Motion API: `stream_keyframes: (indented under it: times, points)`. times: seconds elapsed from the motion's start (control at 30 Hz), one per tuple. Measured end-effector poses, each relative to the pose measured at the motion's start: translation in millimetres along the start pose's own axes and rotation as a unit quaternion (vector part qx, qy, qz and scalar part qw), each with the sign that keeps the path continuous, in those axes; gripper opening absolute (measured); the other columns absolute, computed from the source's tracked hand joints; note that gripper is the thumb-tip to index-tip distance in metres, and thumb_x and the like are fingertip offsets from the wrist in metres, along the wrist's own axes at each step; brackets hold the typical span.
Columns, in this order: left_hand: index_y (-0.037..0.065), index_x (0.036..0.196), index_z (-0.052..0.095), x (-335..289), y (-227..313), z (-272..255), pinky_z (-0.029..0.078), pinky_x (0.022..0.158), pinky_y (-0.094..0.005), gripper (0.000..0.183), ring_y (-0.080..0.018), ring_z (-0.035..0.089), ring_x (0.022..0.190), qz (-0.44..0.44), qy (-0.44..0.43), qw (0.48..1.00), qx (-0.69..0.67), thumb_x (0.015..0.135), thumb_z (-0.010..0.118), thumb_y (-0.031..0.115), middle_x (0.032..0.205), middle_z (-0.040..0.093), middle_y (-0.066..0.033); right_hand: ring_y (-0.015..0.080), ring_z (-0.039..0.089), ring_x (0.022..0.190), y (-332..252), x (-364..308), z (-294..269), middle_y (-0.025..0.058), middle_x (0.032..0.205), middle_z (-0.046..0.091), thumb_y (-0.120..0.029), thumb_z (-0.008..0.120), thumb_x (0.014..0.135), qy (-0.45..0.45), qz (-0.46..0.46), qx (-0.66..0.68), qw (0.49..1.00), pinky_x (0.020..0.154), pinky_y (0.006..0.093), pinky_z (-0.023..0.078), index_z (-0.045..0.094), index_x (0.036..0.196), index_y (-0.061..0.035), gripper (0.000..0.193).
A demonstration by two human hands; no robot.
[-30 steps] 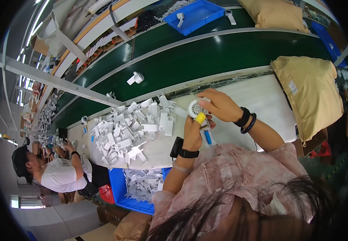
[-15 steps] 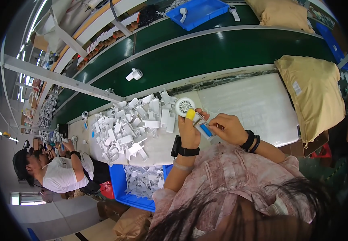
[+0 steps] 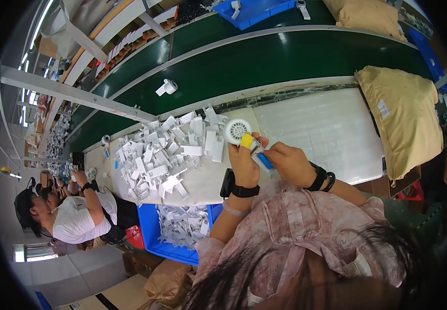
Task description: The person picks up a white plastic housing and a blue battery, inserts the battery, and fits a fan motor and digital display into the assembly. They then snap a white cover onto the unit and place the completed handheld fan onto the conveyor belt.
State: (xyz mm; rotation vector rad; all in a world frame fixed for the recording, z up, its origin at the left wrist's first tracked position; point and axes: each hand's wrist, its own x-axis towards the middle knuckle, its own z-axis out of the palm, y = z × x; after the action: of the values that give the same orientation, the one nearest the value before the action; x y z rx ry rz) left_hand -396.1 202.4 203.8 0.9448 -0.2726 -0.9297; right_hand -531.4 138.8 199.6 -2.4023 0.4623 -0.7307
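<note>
My left hand (image 3: 244, 168) is closed around a small white handheld fan (image 3: 237, 132), its round slotted grille facing up beyond the fingers. A yellow covering (image 3: 246, 140) wraps the thumb. The fan's handle is open, and a blue cylindrical battery (image 3: 265, 161) shows in it. At the handle, my right hand (image 3: 292, 166) has its fingertips pinched together close to the battery and some thin wires. What they pinch is too small to make out. To the left of the fan lies a heap of white plastic handle shells (image 3: 156, 160) on the pale worktable.
A blue bin (image 3: 148, 232) full of white parts stands below the table's near edge. Beyond, a green conveyor (image 3: 223, 67) carries a white fan (image 3: 168, 87) and a blue tray (image 3: 254, 19). A brown sack (image 3: 401, 121) sits at right. A co-worker (image 3: 76, 219) works at far left.
My right hand has shifted slightly left and closer in over the fan's handle. The view has tilted a little, and the co-worker's arm has moved.
</note>
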Motion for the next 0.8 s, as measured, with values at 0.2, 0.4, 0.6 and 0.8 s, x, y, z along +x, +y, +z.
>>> stream_keyframes:
  times: [0.2,0.4,0.6,0.8]
  points:
    - [0.004,0.115,0.045,-1,0,4,0.055,0.073,-0.0384,0.024,-0.0221,0.063,0.077,0.009,0.043,0.998,-0.054,0.093,0.052,0.009,0.094,0.061,-0.0104,0.0288,0.061,0.079,-4,-3,-2,0.0115,0.089,0.057,0.003,0.062,0.077,-0.027,0.045,0.084,0.995,0.066,0.0349,0.051,0.062,0.108,-0.0035,0.032]
    - [0.006,0.117,0.044,0,2,-6,0.055,0.076,-0.041,0.025,-0.0213,0.062,0.08,0.008,0.062,0.996,-0.058,0.094,0.051,0.011,0.096,0.06,-0.0101,0.03,0.06,0.081,-11,2,-12,0.0134,0.094,0.06,0.0,0.065,0.075,-0.045,0.009,0.1,0.994,0.07,0.0348,0.049,0.059,0.112,-0.0003,0.038]
    - [0.005,0.119,0.043,-1,4,-4,0.055,0.079,-0.0427,0.027,-0.0213,0.062,0.08,0.025,0.076,0.995,-0.059,0.094,0.051,0.013,0.097,0.06,-0.0097,0.0167,0.06,0.066,-3,-10,2,0.0122,0.102,0.063,-0.002,0.065,0.08,-0.089,0.158,0.256,0.949,0.057,0.0274,0.047,0.054,0.116,0.0,0.038]
    - [0.005,0.12,0.043,-1,8,-4,0.055,0.08,-0.0436,0.028,-0.0215,0.062,0.081,0.083,0.072,0.994,-0.009,0.094,0.051,0.014,0.097,0.06,-0.0101,0.0143,0.058,0.053,-14,-7,-3,0.0119,0.104,0.064,-0.004,0.065,0.081,-0.076,0.24,0.357,0.9,0.052,0.0273,0.046,0.052,0.115,-0.0014,0.036]
